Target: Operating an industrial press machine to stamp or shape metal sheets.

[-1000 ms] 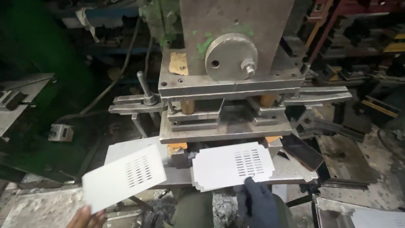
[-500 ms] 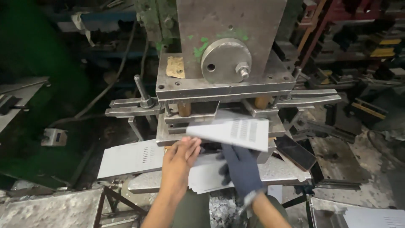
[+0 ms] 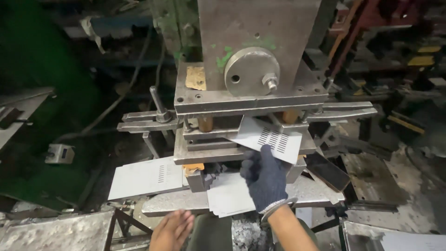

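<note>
I see my right hand (image 3: 265,179) in a dark blue knitted cloth glove, gripping a matt pale grey metal sheet (image 3: 270,138) with punched slots. The press (image 3: 251,69) is dull, worn steel with flecks of green paint. My left hand (image 3: 173,230) is bare.

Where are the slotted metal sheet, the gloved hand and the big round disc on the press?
slotted metal sheet (image 3: 272,137), head view, on its slots.
right hand (image 3: 265,179), head view, back of the glove.
round disc (image 3: 251,70), head view, its flat face.
</note>
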